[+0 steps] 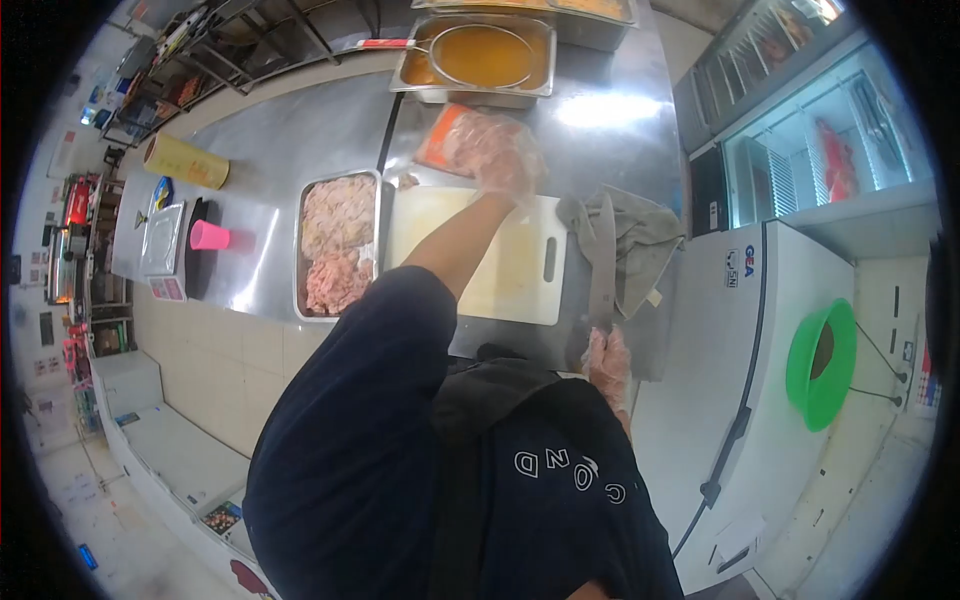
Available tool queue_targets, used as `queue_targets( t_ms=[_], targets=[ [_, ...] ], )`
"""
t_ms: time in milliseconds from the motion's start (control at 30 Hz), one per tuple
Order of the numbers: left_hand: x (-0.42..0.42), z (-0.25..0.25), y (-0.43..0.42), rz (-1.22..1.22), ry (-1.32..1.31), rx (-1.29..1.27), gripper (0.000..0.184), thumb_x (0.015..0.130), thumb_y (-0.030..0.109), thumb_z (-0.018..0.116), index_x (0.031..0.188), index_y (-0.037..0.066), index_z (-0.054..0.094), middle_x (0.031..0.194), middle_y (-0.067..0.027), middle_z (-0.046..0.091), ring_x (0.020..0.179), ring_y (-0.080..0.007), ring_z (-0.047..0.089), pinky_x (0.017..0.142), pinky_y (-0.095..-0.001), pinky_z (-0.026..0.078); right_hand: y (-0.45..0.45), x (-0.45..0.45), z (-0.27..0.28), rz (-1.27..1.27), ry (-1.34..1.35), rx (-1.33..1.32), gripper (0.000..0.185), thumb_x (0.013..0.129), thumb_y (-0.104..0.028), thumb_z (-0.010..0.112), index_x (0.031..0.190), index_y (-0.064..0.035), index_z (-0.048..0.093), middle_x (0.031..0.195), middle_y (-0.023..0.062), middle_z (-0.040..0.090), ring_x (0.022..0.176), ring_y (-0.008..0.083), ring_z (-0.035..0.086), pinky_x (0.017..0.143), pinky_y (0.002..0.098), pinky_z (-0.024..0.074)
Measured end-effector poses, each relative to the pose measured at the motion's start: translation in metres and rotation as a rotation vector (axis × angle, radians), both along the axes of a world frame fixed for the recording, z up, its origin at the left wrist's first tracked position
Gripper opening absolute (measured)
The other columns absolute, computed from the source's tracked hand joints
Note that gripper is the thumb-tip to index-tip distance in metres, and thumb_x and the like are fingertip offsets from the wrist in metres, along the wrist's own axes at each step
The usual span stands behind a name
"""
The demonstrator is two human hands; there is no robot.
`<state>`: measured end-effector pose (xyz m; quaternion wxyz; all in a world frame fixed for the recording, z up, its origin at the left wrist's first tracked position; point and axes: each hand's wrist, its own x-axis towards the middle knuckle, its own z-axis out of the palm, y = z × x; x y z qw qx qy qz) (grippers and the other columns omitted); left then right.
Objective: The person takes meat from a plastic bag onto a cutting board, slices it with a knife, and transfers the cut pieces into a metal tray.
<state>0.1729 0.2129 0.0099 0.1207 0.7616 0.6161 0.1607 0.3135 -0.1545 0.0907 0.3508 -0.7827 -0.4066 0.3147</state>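
My left hand (487, 150), in a clear plastic glove, is closed on an orange cloth (437, 140) on the steel table, just beyond the white cutting board (510, 260). In my gloved right hand (607, 362) is the handle of a large knife (603, 262); its blade points away from me over a grey-green cloth (640, 245), right of the board. A metal tray (299, 250) of raw minced meat (338, 225) stands left of the board. One small scrap of meat (407, 181) lies near the board's far left corner.
A steel pan (545, 70) of orange liquid, with a red-handled strainer (385, 44) across it, stands at the back. Further left are a film roll (187, 162), a pink cup (210, 235) and a scale (163, 240). A white freezer (700, 380) stands right.
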Motion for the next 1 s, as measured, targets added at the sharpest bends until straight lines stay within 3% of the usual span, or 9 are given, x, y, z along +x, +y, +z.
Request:
queue_targets(
  t_ms=[67, 233, 333, 467, 533, 633, 733, 833, 1000],
  targets=[
    [-0.007, 0.018, -0.009, -0.175, 0.174, -0.053, 0.036, 0.093, 0.033, 0.067, 0.118, 0.007, 0.072, 0.111, -0.0153, 0.073, 0.105, -0.0327, 0.070, 0.088, -0.0464, 0.056, -0.006, 0.001, -0.011, -0.030, 0.042, -0.032, 0.028, 0.105, -0.025, 0.056, 0.112, 0.0005, 0.062, 0.072, 0.0144, 0.067, 0.062, 0.0285, 0.067, 0.059, 0.0435, 0.0503],
    [0.000, -0.014, 0.000, 0.093, 0.058, -0.050, 0.067, 0.086, 0.046, 0.074, 0.141, 0.010, 0.058, 0.138, -0.0145, 0.062, 0.118, -0.0298, 0.066, 0.099, -0.0400, 0.053, -0.003, 0.004, -0.009, 0.004, -0.032, -0.015, 0.029, 0.104, -0.028, 0.058, 0.107, 0.0004, 0.062, 0.070, 0.0140, 0.065, 0.060, 0.0279, 0.066, 0.058, 0.0438, 0.0493],
    [0.000, -0.096, 0.042, 0.144, 0.342, 0.097, 0.041, 0.099, 0.034, 0.059, 0.131, 0.010, 0.067, 0.123, -0.0114, 0.071, 0.114, -0.0266, 0.068, 0.099, -0.0415, 0.054, 0.003, 0.012, -0.007, 0.018, 0.045, -0.040, 0.029, 0.104, -0.028, 0.058, 0.103, 0.0002, 0.061, 0.067, 0.0136, 0.064, 0.060, 0.0277, 0.065, 0.058, 0.0438, 0.0489],
    [-0.015, -0.069, 0.062, 0.299, 0.070, -0.148, 0.039, 0.103, 0.033, 0.054, 0.131, 0.011, 0.067, 0.128, -0.0098, 0.069, 0.121, -0.0249, 0.064, 0.104, -0.0390, 0.052, 0.013, 0.024, 0.000, 0.022, 0.033, -0.095, 0.028, 0.104, -0.028, 0.058, 0.099, -0.0010, 0.059, 0.068, 0.0130, 0.063, 0.060, 0.0264, 0.064, 0.059, 0.0433, 0.0485],
    [-0.035, -0.119, 0.085, 0.330, -0.174, 0.386, 0.034, 0.101, 0.028, 0.054, 0.125, 0.011, 0.071, 0.126, -0.0100, 0.069, 0.120, -0.0260, 0.064, 0.105, -0.0366, 0.050, 0.011, 0.031, -0.006, -0.026, 0.079, -0.026, 0.028, 0.104, -0.028, 0.057, 0.097, -0.0012, 0.058, 0.070, 0.0137, 0.064, 0.061, 0.0267, 0.062, 0.059, 0.0438, 0.0480],
    [-0.036, -0.010, 0.041, 0.240, -0.584, 0.265, 0.030, 0.096, 0.025, 0.056, 0.114, 0.009, 0.075, 0.117, -0.0118, 0.071, 0.113, -0.0296, 0.066, 0.103, -0.0380, 0.050, 0.012, 0.036, -0.009, -0.078, 0.110, -0.049, 0.028, 0.104, -0.028, 0.057, 0.097, -0.0007, 0.058, 0.071, 0.0149, 0.064, 0.062, 0.0280, 0.062, 0.060, 0.0450, 0.0477],
    [-0.050, 0.000, 0.042, 0.139, -0.323, 0.284, 0.027, 0.091, 0.022, 0.058, 0.105, 0.009, 0.077, 0.104, -0.0135, 0.073, 0.106, -0.0334, 0.068, 0.098, -0.0401, 0.052, 0.009, 0.043, -0.023, -0.074, 0.196, -0.084, 0.025, 0.106, -0.027, 0.057, 0.104, -0.0022, 0.059, 0.069, 0.0020, 0.055, 0.056, 0.0125, 0.053, 0.052, 0.0324, 0.0448],
    [-0.058, -0.002, 0.043, -0.008, -0.541, 0.404, 0.027, 0.094, 0.025, 0.058, 0.099, 0.009, 0.078, 0.098, -0.0152, 0.074, 0.101, -0.0350, 0.069, 0.090, -0.0408, 0.053, 0.009, 0.042, -0.029, -0.070, 0.180, -0.064, 0.030, 0.103, -0.029, 0.057, 0.097, 0.0001, 0.057, 0.073, 0.0162, 0.064, 0.065, 0.0301, 0.064, 0.062, 0.0469, 0.0481],
    [-0.064, 0.044, -0.010, 0.174, -0.454, 0.140, 0.028, 0.098, 0.027, 0.059, 0.104, 0.006, 0.077, 0.101, -0.0168, 0.074, 0.100, -0.0340, 0.069, 0.086, -0.0388, 0.053, 0.017, 0.032, -0.014, -0.042, 0.192, -0.064, 0.031, 0.104, -0.031, 0.057, 0.098, -0.0007, 0.058, 0.068, 0.0127, 0.064, 0.060, 0.0257, 0.065, 0.058, 0.0435, 0.0488]
  ],
)
